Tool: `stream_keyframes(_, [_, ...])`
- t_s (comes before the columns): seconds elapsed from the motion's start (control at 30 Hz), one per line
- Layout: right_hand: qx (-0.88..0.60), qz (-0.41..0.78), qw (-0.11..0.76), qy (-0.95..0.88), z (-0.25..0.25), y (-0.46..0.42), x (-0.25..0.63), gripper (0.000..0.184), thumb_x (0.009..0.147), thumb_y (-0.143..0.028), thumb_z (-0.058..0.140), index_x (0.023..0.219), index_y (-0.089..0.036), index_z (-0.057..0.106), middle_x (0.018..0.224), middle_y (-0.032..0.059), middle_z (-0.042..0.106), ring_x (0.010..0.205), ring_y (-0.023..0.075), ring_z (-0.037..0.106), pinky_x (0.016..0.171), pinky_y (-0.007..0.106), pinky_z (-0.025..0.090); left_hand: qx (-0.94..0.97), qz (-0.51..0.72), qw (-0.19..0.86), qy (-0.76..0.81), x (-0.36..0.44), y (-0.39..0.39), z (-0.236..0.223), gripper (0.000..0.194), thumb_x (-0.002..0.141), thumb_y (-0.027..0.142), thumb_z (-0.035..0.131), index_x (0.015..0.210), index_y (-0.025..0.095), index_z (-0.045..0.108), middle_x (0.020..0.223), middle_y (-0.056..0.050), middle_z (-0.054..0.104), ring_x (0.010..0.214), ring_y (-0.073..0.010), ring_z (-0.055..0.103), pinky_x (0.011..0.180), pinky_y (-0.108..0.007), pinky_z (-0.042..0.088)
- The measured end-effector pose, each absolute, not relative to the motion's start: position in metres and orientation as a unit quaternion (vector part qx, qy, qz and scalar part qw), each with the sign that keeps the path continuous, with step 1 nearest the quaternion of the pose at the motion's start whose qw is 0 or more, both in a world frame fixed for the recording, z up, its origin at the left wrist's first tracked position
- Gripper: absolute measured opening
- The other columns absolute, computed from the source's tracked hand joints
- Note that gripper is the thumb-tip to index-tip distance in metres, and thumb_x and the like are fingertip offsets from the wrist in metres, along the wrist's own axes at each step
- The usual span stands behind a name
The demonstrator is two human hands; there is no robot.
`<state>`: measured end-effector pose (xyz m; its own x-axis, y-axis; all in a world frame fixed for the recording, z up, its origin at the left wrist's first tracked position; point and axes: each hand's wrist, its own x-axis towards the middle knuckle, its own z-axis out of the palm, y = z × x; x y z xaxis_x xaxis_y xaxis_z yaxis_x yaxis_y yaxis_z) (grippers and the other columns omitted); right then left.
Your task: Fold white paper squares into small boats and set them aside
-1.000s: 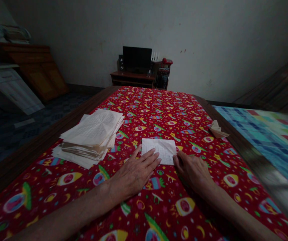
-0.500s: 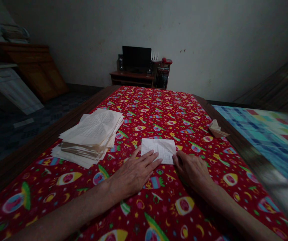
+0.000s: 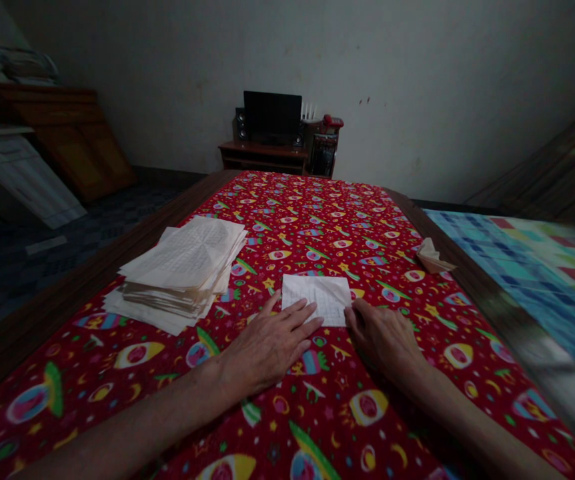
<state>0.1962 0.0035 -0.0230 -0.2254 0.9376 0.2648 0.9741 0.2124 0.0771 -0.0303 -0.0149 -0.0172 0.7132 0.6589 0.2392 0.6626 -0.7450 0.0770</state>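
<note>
A small folded sheet of white paper [image 3: 320, 293] with faint writing lies on the red patterned cloth in front of me. My left hand [image 3: 272, 340] rests flat, its outstretched fingers over the paper's lower left part. At the lower right edge of that sheet, the curled fingers of my right hand [image 3: 385, 337] pinch the paper; the fingertips are partly hidden. To the left sits a thick stack of loose paper sheets [image 3: 182, 257] with writing on the top one. A small folded paper shape [image 3: 432, 257] stands at the right edge of the cloth.
The red cloth [image 3: 312, 227] covers a table with a dark wooden rim [image 3: 167, 203]. Beyond it are a monitor [image 3: 272, 115] on a low desk and a red telephone [image 3: 332, 121]. A checked bed cover [image 3: 527, 267] lies to the right; a wooden cabinet [image 3: 77, 143] stands left.
</note>
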Motion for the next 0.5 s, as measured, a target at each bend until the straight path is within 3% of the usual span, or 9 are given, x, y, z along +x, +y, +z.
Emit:
stream_keyframes(0.13, [-0.583,-0.177,0.112,-0.785,-0.016,-0.004,0.193,0.023,0.091,-0.026,0.044,0.095,-0.017,0.064,0.079,0.0068,0.068,0.069,0.0198,0.062,0.051,0.027,0.032,-0.925,-0.125,0.001,-0.360,-0.029,-0.014,-0.016,0.036,0.098,0.030,0.033,0.132,0.022,0.045,0.141,-0.006,0.046,0.131,-0.0218,0.041,0.109,-0.048,0.026])
stream_keyframes(0.23, [-0.476,-0.219,0.157,-0.837,-0.014,-0.015,0.186,0.031,0.091,-0.019,0.041,0.114,-0.010,0.060,0.113,0.0152,0.064,0.101,0.0269,0.058,0.076,0.036,0.046,-0.923,-0.121,-0.006,-0.366,-0.027,-0.015,-0.016,0.035,0.098,0.030,0.033,0.131,0.024,0.044,0.141,-0.006,0.047,0.131,-0.0220,0.041,0.108,-0.049,0.026])
stream_keyframes(0.33, [-0.377,-0.183,0.161,-0.893,-0.020,-0.028,0.179,0.039,0.094,-0.020,0.037,0.128,-0.006,0.051,0.135,0.0165,0.050,0.128,0.0289,0.040,0.102,0.048,0.036,-0.922,-0.123,-0.010,-0.366,-0.026,-0.016,-0.015,0.033,0.098,0.029,0.035,0.129,0.023,0.045,0.140,-0.005,0.047,0.132,-0.0214,0.039,0.110,-0.049,0.024])
stream_keyframes(0.43, [-0.357,-0.103,0.125,-0.920,-0.028,-0.036,0.179,0.059,0.095,-0.040,0.039,0.142,-0.005,0.031,0.146,0.0165,0.035,0.137,0.0252,0.028,0.107,0.045,0.035,-0.922,-0.115,-0.013,-0.368,-0.026,-0.017,-0.013,0.032,0.097,0.028,0.035,0.125,0.019,0.049,0.142,-0.006,0.045,0.134,-0.0220,0.037,0.110,-0.049,0.024])
stream_keyframes(0.5, [-0.352,-0.070,0.105,-0.927,-0.030,-0.038,0.183,0.066,0.094,-0.044,0.038,0.146,-0.005,0.022,0.150,0.0165,0.027,0.139,0.0239,0.022,0.109,0.043,0.034,-0.921,-0.102,-0.017,-0.375,-0.026,-0.019,-0.011,0.034,0.097,0.028,0.035,0.128,0.019,0.047,0.144,-0.006,0.043,0.134,-0.0226,0.036,0.110,-0.049,0.025])
